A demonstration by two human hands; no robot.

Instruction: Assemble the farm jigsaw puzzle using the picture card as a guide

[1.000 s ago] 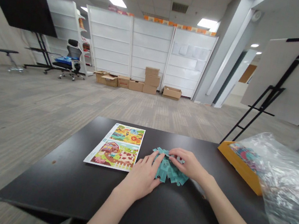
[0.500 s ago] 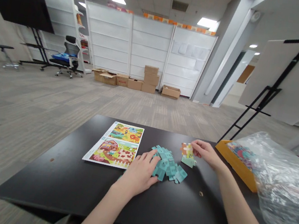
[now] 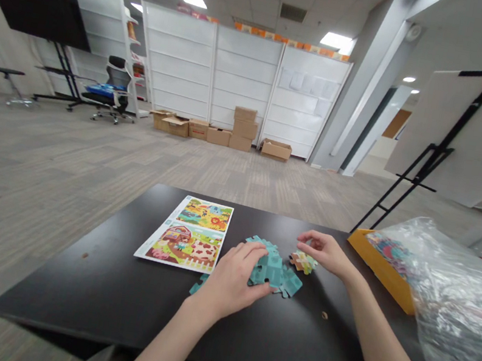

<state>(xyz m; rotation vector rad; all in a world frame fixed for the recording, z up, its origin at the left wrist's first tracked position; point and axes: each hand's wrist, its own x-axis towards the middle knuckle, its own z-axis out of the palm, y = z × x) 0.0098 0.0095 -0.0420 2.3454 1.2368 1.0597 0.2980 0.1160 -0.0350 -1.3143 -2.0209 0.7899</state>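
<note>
- Starting at the far left, you have a black table (image 3: 64, 299) under everything, with a printed picture sheet (image 3: 183, 232) lying flat on it, showing a farm scene and a jungle scene. Nothing sits on the sheet.
- A single teal-backed puzzle piece (image 3: 199, 284) lies apart, just beside your left hand.
- Your left hand (image 3: 231, 280) rests on the pile, fingers spread and pressing down rather than pinching.
- Under and beside that hand, the teal-backed puzzle pieces (image 3: 276, 274) form a loose, overlapping heap at mid-table, just right of the sheet. They lie face down and unjoined, so most of the work in view is undone.
- Your right hand (image 3: 325, 253) hovers just above the picture side, fingers loosely curled. You can't be seen pinching anything.
- The face-up puzzle pieces (image 3: 302, 262) make a small cluster by those fingertips, the only pieces turned over so far. Whether they interlock is too small to tell.
- At the far right, a yellow tray (image 3: 376, 271) holds more colored pieces, partly under a crumpled clear plastic bag (image 3: 447, 301).
</note>
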